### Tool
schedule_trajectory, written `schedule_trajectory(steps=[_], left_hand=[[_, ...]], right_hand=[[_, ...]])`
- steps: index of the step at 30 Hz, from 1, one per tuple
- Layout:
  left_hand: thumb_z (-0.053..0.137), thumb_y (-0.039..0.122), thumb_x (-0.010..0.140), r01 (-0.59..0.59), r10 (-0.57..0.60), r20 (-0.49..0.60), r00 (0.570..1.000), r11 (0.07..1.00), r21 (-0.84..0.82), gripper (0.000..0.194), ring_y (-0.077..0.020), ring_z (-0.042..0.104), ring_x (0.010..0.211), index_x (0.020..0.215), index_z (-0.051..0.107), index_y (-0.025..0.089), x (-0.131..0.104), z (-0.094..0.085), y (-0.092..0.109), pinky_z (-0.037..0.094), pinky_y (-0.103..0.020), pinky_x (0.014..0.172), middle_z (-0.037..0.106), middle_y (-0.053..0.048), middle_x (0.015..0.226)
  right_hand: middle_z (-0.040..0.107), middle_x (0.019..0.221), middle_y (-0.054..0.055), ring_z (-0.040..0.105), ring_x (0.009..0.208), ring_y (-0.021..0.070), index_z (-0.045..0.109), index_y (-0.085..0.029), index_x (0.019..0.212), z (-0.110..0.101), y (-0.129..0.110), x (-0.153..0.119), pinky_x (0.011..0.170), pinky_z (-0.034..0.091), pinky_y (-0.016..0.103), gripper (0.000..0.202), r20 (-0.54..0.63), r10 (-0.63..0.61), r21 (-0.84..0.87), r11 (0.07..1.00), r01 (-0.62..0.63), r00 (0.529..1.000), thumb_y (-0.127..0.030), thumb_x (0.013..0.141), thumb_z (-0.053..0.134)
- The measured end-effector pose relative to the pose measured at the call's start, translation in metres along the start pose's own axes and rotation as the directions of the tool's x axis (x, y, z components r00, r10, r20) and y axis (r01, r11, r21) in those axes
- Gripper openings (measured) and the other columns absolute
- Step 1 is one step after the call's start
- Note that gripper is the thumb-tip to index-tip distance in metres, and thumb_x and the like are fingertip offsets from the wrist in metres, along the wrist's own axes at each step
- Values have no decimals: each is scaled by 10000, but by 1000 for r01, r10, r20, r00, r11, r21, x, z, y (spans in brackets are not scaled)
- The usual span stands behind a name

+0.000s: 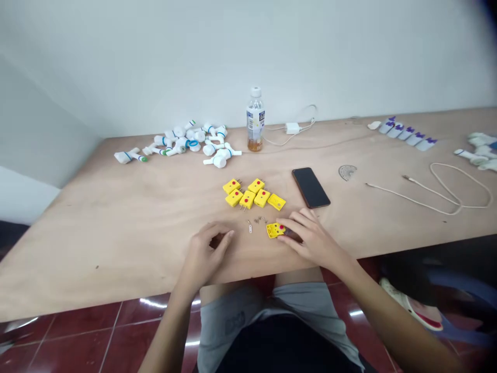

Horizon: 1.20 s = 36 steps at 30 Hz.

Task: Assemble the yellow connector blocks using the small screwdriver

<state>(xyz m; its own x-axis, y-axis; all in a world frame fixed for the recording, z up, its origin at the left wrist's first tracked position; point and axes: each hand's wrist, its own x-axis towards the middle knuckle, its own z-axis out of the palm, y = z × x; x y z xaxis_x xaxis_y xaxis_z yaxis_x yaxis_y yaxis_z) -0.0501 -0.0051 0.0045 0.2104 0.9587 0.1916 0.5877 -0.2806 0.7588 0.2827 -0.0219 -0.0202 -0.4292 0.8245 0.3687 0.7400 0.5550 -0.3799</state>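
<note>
My right hand (306, 235) grips an opened yellow plug housing (272, 231) with a red dot, its hollow inside facing up, at the table's near side. My left hand (205, 251) rests on the table to the left, fingers curled and thumb and forefinger tips together; whatever they may pinch is too small to see. Small screws and metal pieces (259, 220) lie between the hands, beside a small pale flat strip (250, 228). Just beyond are several assembled yellow plugs (247, 199) with red dots, some showing metal pins, and a separate yellow cover (277, 202).
A phone (311, 187) lies beyond my right hand. Farther back stand a drink bottle (255, 122) and a white charger (292, 128). White plastic fittings (182, 142) are heaped at back left. Rightward lie a protractor (347, 172), a white cable (458, 204) and purple-topped containers (407, 133).
</note>
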Motion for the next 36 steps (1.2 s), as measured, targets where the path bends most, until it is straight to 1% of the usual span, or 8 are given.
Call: schedule_trajectory(steps=[7,12,18,21,24,26,32,36], left_hand=[[768,325,1024,-33,34,-7,999,998,53,196,-202,693,733,857,716,235,0,13,7,590,-342,714,760,-28,883],[753,317,1041,-35,34,-16,999,999,-21,154,-239,751,801,907,766,244,10,29,17,627,-376,768,823,-43,916],[680,372,1112,-94,93,-34,995,996,-2,206,-271,802,972,1055,846,264,8,30,16,651,-390,822,879,-75,1099],[681,377,1116,-43,43,-54,998,999,3,200,-235,778,882,1062,826,249,3,26,16,638,-364,788,858,-68,1065],[808,376,1038,0,-1,-64,998,1000,-2,195,-206,731,767,901,777,241,3,25,17,603,-329,696,810,-38,930],[822,343,1028,-22,22,-54,998,1000,0,195,-222,755,814,863,779,247,5,25,17,628,-347,744,815,-39,928],[689,307,1140,-109,110,-20,994,993,32,172,-285,797,1145,1163,856,274,7,24,18,675,-473,1021,857,-83,1231],[774,315,1095,-186,185,20,982,975,117,125,-303,752,1151,1174,860,270,8,33,12,677,-494,1005,815,-95,1222]], right_hand=[[792,1225,126,696,1180,325,757,-220,1411,0,0,3,1104,596,582,321,-5,-37,29,999,37,999,-369,1128,738],[795,1250,121,698,1163,321,740,-237,1426,-2,-2,5,1089,587,560,347,-13,-24,83,996,25,1000,-395,1116,754],[777,1102,92,662,995,278,739,-231,1274,-6,1,2,935,538,472,214,-166,51,158,987,-25,985,-210,1165,556],[763,1076,83,636,966,272,732,-228,1255,-5,2,1,930,512,468,208,-205,63,173,984,-28,977,-208,1166,545],[744,1077,86,615,973,275,735,-230,1225,-5,1,2,914,499,465,184,-183,67,165,986,-36,981,-224,1168,560],[731,1059,85,597,967,276,739,-233,1200,-5,0,2,893,495,460,176,-159,76,167,985,-49,984,-219,1164,568],[718,1064,87,585,982,276,729,-226,1243,-7,-1,1,904,505,469,168,-82,74,190,980,-57,994,-212,1168,580],[713,1169,113,586,1058,301,699,-218,1390,-8,-2,-1,982,538,513,245,1,49,144,988,-49,999,-271,1160,635]])
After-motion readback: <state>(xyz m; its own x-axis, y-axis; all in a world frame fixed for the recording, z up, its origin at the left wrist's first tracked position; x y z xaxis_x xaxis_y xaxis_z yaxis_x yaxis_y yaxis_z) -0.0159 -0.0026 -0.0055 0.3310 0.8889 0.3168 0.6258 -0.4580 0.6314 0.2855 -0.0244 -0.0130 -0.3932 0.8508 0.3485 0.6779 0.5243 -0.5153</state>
